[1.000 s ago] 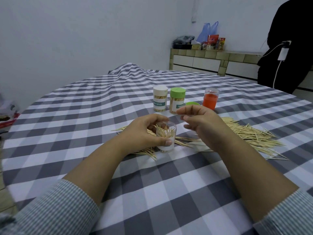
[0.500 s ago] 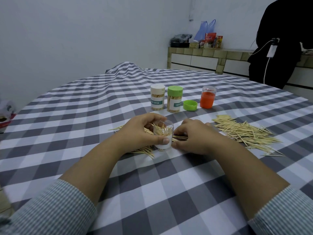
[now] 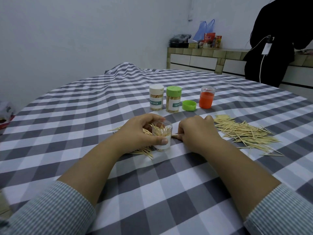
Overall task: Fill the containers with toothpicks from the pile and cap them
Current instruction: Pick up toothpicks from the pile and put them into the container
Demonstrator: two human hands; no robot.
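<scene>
Grey-and-white checked cloth covers the surface. Left hand grips an uncapped clear plastic container holding toothpicks; right hand pinches wooden toothpicks just beside it.

Grey-and-white checked tablecloth, green loose cap, an orange container, seemingly clear-topped, and pale toothpicks.
</scene>
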